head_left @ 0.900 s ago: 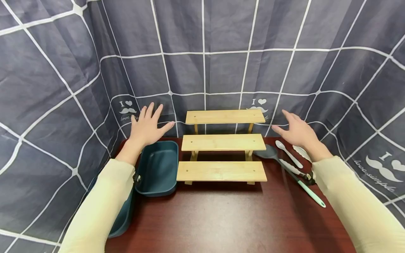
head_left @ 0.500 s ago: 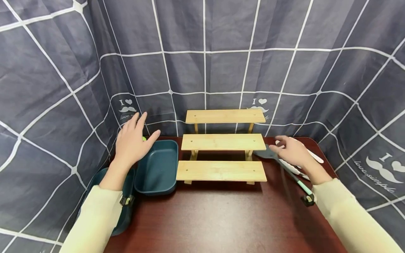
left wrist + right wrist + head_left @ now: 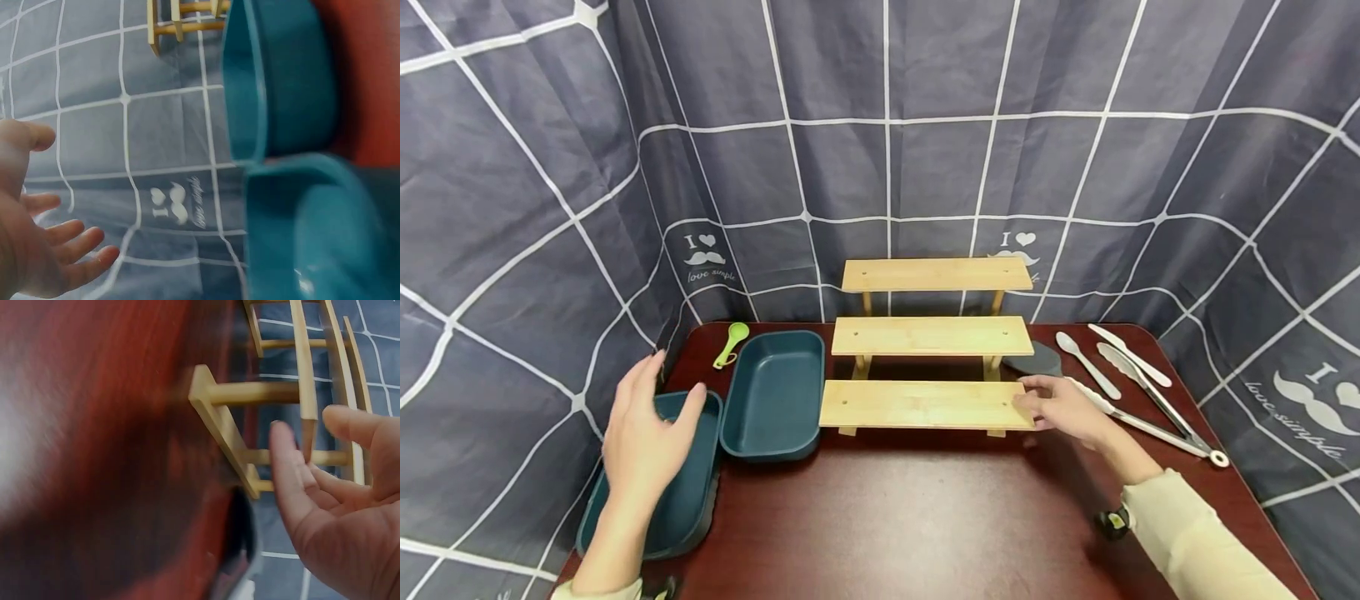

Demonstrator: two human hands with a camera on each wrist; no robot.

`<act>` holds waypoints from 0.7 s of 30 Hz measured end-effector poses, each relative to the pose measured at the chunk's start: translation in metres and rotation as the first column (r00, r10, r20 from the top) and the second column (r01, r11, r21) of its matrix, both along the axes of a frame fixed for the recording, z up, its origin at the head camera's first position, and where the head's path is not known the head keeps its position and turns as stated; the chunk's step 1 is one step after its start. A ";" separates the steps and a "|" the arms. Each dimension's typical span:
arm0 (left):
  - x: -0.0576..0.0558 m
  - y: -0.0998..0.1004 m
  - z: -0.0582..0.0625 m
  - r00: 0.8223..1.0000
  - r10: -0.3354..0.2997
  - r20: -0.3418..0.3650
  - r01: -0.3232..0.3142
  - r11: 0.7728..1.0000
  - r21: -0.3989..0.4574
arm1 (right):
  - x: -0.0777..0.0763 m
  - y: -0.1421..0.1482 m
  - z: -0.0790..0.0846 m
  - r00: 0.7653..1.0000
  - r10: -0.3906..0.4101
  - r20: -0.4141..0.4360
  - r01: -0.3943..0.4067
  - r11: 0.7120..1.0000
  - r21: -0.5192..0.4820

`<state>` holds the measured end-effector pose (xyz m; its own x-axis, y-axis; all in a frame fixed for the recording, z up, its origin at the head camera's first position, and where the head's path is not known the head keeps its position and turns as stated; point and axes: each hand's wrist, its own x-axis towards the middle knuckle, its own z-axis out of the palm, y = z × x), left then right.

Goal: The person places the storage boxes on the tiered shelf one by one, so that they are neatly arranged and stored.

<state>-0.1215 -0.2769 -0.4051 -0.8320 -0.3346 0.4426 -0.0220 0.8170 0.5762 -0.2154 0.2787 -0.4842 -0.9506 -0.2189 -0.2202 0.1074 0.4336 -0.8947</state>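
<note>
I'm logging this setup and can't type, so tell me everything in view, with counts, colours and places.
Stepped rack: 1, pale wood, three boards, mid-table toward the back
Bins: 2, dark teal, left of rack
Small spoon: 1, lime green, left of farther bin
Utensil head: 1, grey, beside rack's right side, remainder hidden
Larger spoon: 1, white, right of rack
Tongs: 1, silver with whitish tips, right side
Knife: 1, white, beyond tongs
Table: 1, dark red, underneath
Curtain: grey with white lines, back and sides
Wrist devices: 2, black, one per wrist
Sleeves: 2, cream, lower edge
Left hand: 1, bare, near the nearer bin
Right hand: 1, bare, at lowest board's right end
</note>
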 end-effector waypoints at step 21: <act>0.096 -0.021 -0.071 0.804 0.586 0.101 -0.509 0.590 0.627 | -0.001 0.005 -0.020 0.992 -0.059 0.110 0.081 0.975 -0.207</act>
<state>-0.0259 -0.2981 -0.4762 -0.3628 -0.9306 0.0478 -0.2560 0.1488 0.9551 -0.2162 0.2833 -0.5039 -0.9399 -0.2040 -0.2738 0.2272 0.2249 -0.9475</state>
